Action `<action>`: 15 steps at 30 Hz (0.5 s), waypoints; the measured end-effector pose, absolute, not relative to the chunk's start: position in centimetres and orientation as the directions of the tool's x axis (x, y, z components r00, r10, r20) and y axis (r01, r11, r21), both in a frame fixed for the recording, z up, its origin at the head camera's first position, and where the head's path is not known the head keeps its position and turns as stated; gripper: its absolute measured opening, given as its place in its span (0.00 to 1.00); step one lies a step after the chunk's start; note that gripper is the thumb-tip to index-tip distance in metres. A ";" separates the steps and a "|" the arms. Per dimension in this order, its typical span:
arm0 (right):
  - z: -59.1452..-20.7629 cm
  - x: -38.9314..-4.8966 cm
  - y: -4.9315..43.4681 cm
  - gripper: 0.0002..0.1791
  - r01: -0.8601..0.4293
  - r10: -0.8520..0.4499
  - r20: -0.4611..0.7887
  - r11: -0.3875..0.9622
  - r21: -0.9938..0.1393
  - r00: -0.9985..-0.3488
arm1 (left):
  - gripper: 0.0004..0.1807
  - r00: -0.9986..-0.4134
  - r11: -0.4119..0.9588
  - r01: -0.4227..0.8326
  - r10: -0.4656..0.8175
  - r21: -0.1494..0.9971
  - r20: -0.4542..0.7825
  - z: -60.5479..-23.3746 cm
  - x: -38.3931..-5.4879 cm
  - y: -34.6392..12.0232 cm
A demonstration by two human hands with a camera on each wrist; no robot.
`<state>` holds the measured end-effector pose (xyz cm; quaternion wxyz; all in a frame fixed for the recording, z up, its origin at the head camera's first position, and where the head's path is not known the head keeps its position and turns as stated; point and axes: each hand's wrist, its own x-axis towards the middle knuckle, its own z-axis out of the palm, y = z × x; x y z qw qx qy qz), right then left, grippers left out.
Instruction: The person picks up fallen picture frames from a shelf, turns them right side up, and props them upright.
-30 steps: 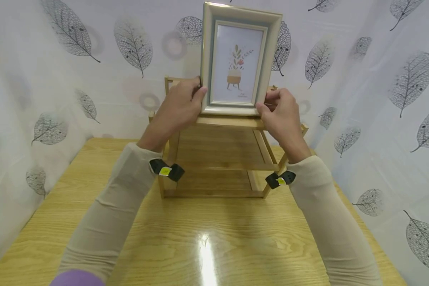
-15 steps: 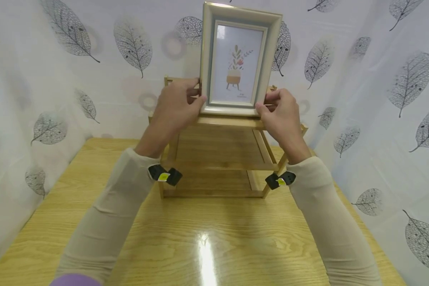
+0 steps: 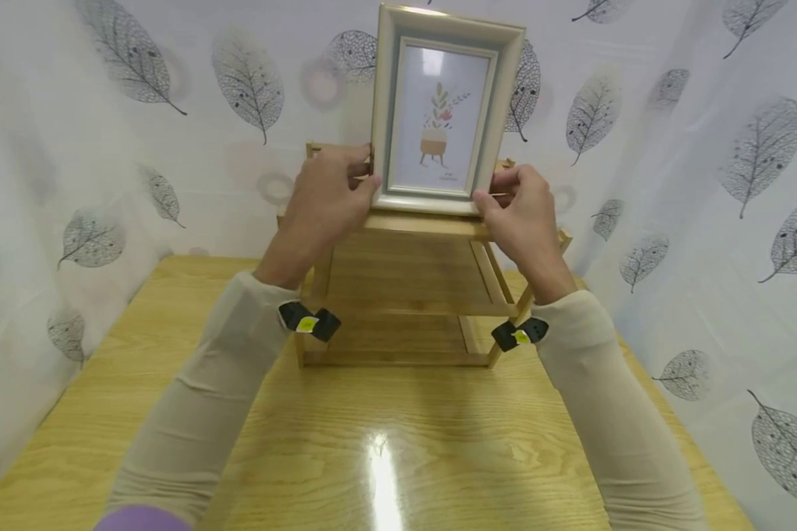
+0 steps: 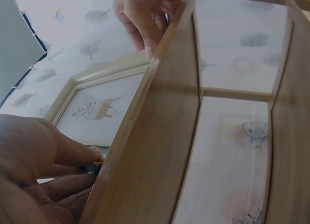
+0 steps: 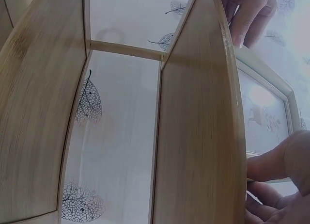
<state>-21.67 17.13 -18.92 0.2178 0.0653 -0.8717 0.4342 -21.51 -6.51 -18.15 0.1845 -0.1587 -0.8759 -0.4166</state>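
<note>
A cream picture frame with a potted-plant print stands upright, leaning slightly back, on the top shelf of a wooden rack. My left hand holds its left edge near the bottom, thumb at the front and fingers at the side. At the lower right corner, my right hand pinches the frame between thumb and fingers. In the left wrist view the left thumb lies against the frame's edge, close to the shelf board. The right wrist view shows the right hand gripping the frame beside the shelf edge.
Below the top, the rack has two lower shelves. It stands on a light wooden table with a bright reflection in front. A white curtain with leaf prints surrounds the table. A purple rounded thing shows at the bottom left.
My left hand has shifted slightly down and left along the frame's edge. The frame tilts a touch, and a light reflection now shows on its glass. The right hand stays put.
</note>
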 end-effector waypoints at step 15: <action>-19.1 -21.8 17.2 0.15 -0.328 0.065 0.452 0.598 -0.732 -0.889 | 0.23 -0.878 0.635 0.428 0.123 0.643 0.463 -18.3 -21.6 -6.4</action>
